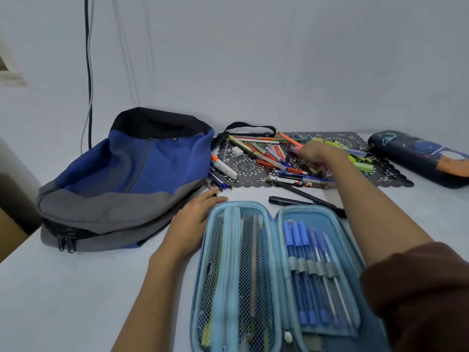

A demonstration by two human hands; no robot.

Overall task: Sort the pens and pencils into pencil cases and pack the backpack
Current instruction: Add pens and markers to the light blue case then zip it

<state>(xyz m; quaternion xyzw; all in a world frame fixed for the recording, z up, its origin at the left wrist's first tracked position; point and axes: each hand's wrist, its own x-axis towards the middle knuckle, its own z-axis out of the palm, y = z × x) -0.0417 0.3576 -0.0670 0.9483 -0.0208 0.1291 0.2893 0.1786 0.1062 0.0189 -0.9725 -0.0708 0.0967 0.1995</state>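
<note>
An open pencil case (275, 250) lies on the desk (76, 288) nearest the viewer, with pens (304, 270) in its right half and a backpack (132, 179) to its left. Behind the case a mat (243, 166) holds a heap of pens and pencils (269, 153). Two pens (279, 200) lie between mat and case, and a second pencil case (418, 156) sits far right.

blue-grey backpack (132, 179), light-blue case (276, 275), dark lace-patterned mat (390, 176)
</note>
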